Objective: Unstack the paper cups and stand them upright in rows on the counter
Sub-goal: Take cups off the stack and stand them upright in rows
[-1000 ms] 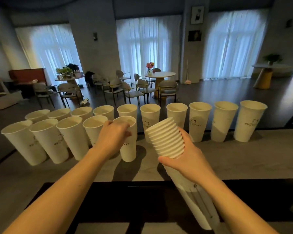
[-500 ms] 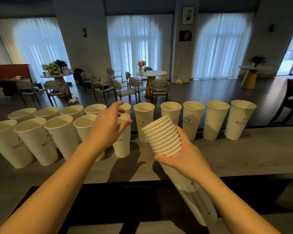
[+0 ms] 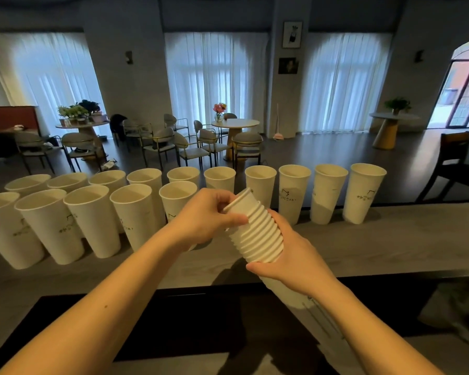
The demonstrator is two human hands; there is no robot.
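the right hand (image 3: 295,261) has a tight grip round the tilted stack of cups (image 3: 255,234) above the tabletop (image 3: 377,247). the left hand (image 3: 209,215) pinches the top cup (image 3: 244,200). pull it straight, hold the stack still, then stand it beside the front row (image 3: 87,217).

I see white paper cups (image 3: 366,193) bearing small dark printed logos. The worktop (image 3: 390,239) looks grey, faintly wood-grained.
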